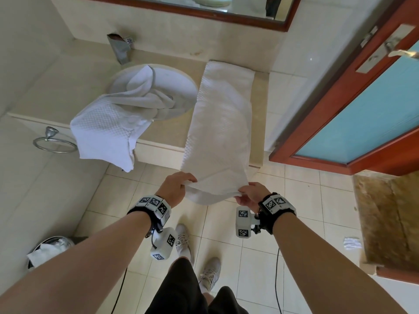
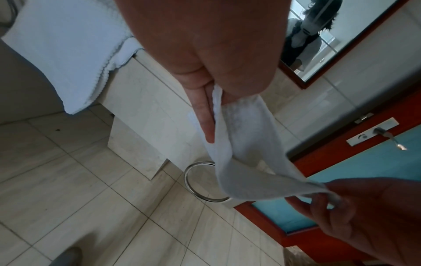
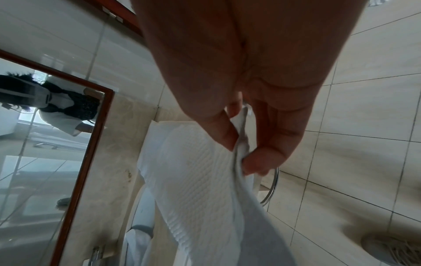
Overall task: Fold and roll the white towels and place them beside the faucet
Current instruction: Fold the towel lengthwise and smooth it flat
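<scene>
A long white towel (image 1: 221, 123) lies folded lengthwise on the counter (image 1: 260, 105) right of the sink, its near end hanging off the front edge. My left hand (image 1: 179, 186) pinches the near left corner and my right hand (image 1: 249, 192) pinches the near right corner, holding that end up in front of the counter. The left wrist view shows the towel edge (image 2: 230, 144) pinched by my left hand; the right wrist view shows the towel (image 3: 193, 171) gripped between thumb and finger. A second white towel (image 1: 113, 123) is crumpled in the sink (image 1: 181, 80) and drapes over the counter front. The faucet (image 1: 120, 49) stands behind the sink.
A chrome towel ring (image 1: 54, 141) hangs on the counter front at left. A red-framed door (image 1: 353, 105) with blue panel stands open at right. A bin (image 1: 52, 248) with paper sits on the floor at lower left. A mirror (image 1: 226, 7) runs above the counter.
</scene>
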A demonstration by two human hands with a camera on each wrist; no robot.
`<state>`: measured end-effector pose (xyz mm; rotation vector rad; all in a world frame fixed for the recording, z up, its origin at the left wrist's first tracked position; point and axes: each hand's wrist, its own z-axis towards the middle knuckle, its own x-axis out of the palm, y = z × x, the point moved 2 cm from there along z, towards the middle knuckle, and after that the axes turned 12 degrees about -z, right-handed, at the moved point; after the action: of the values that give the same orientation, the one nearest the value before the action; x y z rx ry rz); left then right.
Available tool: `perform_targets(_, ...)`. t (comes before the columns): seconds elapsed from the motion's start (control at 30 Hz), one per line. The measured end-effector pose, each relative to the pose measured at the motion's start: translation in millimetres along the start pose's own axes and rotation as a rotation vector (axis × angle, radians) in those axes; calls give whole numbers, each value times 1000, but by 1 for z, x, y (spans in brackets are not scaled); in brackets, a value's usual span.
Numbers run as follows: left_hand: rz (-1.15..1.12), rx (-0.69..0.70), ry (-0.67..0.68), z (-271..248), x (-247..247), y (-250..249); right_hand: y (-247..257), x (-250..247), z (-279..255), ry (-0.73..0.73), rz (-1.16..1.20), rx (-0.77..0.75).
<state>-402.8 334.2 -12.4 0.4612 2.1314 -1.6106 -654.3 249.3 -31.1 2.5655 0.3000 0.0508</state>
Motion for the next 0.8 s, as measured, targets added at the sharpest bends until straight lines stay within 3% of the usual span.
perform_targets(0.13,-55,-54,0,0,2,-14,-9,2,1,-14,-137,19)
perform_targets(0.4,-138,-88,36,8,4,-24,-22,14,-1,-63,37,66)
perform_targets(0.57,27,-43,23,10,-5,-20,-19,-7,3,-184,-145,-44)
perform_targets(0.7,156,-10,57,11,-12,-11,-15,-20,-7,-207,-146,-159)
perform_targets(0.8,198,-56,106,10,-14,-14,-6,-19,-17,-203,-441,-343)
